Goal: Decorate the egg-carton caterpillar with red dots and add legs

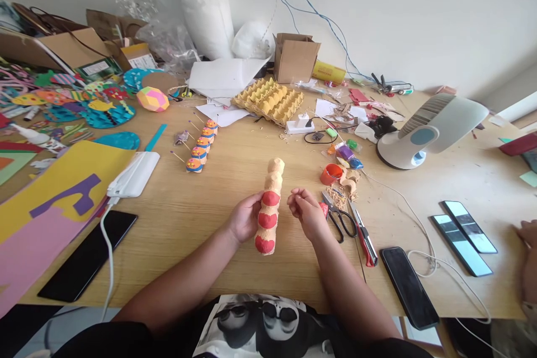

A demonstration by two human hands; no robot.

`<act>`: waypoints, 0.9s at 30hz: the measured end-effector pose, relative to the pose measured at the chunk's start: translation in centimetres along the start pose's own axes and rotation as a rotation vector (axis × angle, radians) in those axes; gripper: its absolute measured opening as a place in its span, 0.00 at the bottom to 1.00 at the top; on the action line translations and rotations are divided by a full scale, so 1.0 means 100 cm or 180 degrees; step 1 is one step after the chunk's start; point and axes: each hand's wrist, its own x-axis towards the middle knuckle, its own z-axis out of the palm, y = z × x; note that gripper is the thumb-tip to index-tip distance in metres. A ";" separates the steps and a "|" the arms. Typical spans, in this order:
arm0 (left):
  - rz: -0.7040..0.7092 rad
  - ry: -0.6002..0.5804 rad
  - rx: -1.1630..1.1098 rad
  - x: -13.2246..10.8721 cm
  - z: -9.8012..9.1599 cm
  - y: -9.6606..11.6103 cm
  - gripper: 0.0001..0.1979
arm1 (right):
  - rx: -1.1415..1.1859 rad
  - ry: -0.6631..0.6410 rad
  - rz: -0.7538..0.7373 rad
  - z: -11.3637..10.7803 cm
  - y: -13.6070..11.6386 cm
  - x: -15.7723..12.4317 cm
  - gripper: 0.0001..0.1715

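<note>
My left hand (246,217) is closed around the side of a bumpy, caterpillar-like strip (273,180) covered in pale peach clay, with red patches on its three nearer bumps. The strip is held upright-slanting above the table. To its right, apart from it, my right hand (305,210) has its fingers pinched together; whatever they hold, if anything, is hidden. Beside that hand lie black-handled scissors (342,218), a red utility knife (366,238) and a small red cup (331,173) with peach clay scraps (348,182) around it.
A finished-looking orange and blue caterpillar (202,148) stands left of centre. Behind are a yellow egg tray (271,99) and a cardboard box (295,59). A white fan (423,128), several phones (409,285) and a cable are on the right; coloured paper (54,201) and a power bank (136,173) left.
</note>
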 end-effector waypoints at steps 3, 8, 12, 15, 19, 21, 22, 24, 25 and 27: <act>0.0024 -0.0025 0.0028 0.000 0.000 -0.001 0.09 | -0.0224 -0.0078 -0.0221 0.003 -0.003 -0.003 0.15; 0.0023 -0.0054 0.0013 -0.002 0.002 -0.002 0.09 | -0.0581 0.0154 -0.0592 0.005 -0.003 -0.007 0.13; -0.0026 -0.0011 0.0026 -0.003 0.003 -0.003 0.09 | -0.0413 0.0172 -0.0582 0.004 -0.001 -0.009 0.15; 0.0012 0.0017 0.0019 -0.004 0.003 -0.004 0.08 | -0.0239 0.0031 -0.0554 0.005 -0.001 -0.010 0.15; 0.0004 -0.0004 0.0022 -0.003 0.003 -0.005 0.09 | -0.0373 -0.0115 -0.0507 0.007 -0.002 -0.012 0.11; 0.0049 -0.0004 0.0010 -0.003 0.004 -0.006 0.08 | -0.0465 -0.0118 -0.0586 0.008 -0.003 -0.013 0.10; 0.0064 0.0006 0.0014 -0.002 0.004 -0.006 0.08 | -0.0505 -0.0102 -0.0640 0.009 -0.003 -0.013 0.09; 0.0059 0.0025 0.0045 -0.003 0.004 -0.007 0.08 | -0.0574 -0.0053 -0.0719 0.010 -0.004 -0.014 0.08; 0.0045 0.0024 0.0067 -0.003 0.005 -0.007 0.09 | -0.0594 -0.0028 -0.0724 0.011 -0.004 -0.015 0.09; 0.0028 0.0013 0.0109 -0.003 0.005 -0.007 0.10 | -0.0564 0.0015 -0.0670 0.012 -0.002 -0.016 0.09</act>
